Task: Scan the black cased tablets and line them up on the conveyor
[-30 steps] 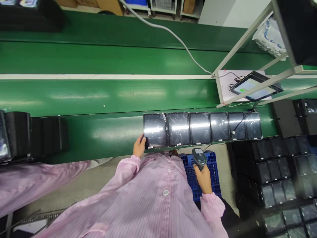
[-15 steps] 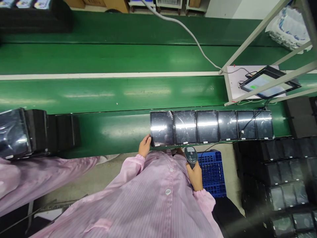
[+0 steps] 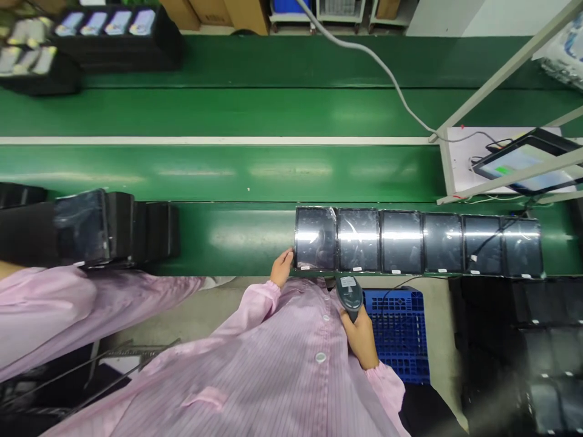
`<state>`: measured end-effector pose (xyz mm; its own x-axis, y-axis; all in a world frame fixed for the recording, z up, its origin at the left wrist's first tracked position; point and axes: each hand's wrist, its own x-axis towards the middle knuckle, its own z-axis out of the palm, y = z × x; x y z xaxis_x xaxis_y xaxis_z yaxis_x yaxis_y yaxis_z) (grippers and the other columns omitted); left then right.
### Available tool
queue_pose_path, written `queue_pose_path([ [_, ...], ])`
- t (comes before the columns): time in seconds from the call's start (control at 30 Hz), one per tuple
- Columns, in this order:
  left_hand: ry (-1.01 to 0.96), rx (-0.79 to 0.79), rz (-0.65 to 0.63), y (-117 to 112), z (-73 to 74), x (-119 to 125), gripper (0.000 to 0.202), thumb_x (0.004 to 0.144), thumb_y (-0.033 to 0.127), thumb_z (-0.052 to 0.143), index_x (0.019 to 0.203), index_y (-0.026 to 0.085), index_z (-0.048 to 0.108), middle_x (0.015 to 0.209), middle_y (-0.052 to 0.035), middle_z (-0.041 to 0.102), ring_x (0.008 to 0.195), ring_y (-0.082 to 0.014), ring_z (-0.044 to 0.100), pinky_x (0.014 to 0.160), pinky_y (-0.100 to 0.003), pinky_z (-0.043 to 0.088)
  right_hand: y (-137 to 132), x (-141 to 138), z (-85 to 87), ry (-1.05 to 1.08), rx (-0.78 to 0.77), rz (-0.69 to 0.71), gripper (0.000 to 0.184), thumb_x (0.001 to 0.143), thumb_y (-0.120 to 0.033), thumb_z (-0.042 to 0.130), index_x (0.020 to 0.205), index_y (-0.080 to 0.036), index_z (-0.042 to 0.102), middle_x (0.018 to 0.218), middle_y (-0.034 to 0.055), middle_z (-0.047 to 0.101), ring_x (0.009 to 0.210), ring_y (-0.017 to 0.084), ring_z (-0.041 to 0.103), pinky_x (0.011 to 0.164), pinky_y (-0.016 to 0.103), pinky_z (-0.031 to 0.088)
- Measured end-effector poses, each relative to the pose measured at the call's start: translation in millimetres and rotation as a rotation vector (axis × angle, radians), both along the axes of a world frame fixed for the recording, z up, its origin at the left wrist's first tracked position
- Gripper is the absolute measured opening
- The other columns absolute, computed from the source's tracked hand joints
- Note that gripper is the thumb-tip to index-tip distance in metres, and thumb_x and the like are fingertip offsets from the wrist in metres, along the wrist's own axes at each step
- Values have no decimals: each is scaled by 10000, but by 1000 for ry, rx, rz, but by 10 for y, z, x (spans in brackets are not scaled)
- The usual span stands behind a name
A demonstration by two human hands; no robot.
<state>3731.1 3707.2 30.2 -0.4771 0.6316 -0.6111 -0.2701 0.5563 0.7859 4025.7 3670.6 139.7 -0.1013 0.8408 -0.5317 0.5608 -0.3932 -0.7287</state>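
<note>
A row of several dark, glossy flat panels in clear film lies along the near edge of the green bench, each with a small white label at its lower edge. My left hand [image 3: 282, 267] is at the lower left corner of the leftmost panel [image 3: 315, 238], its fingers pressed together on that edge. My right hand [image 3: 361, 337] is wrapped round the handle of a dark grey barcode scanner [image 3: 349, 294]. The scanner's head points toward the row, just below the second panel [image 3: 358, 240], apart from it.
Black stacked blocks with a wrapped panel [image 3: 81, 226] stand left, beside a co-worker's pink sleeve [image 3: 54, 297]. A white frame holds a lit tablet [image 3: 528, 167] at right. A cable [image 3: 487, 240] crosses the row's right end. A blue plastic crate [image 3: 396, 334] sits below the bench.
The whole view has shifted, so bench and panels appear farther right. The scanner's head now sits slightly farther left relative to the panels. My left hand stays at the leftmost panel's corner.
</note>
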Motion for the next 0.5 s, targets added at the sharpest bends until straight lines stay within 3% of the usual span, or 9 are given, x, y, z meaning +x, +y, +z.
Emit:
queue_pose_path([
  [0.13,-148,-73,62,51,154,-93,484,978,526,603,1233,134,728,1406,-195,678,1270,-312,659,981,-424,580,-12,-340,-130,74,28,167,423,910,-444,546,1216,-167,636,1055,117,771,975,293,729,824,357,532],
  [0.3,-213,-186,90,86,264,-275,476,1056,486,451,1233,121,700,1344,-205,712,1097,-261,736,920,-383,586,-54,-516,-402,41,76,236,384,916,-435,527,1165,-166,644,978,121,765,891,308,728,726,356,506],
  [0.5,-263,-227,48,141,284,-344,505,1057,510,438,1246,114,687,1333,-206,715,1061,-248,737,923,-367,567,-77,-508,-401,-13,29,267,423,916,-458,528,1208,-169,631,1010,123,765,886,320,726,719,368,505],
])
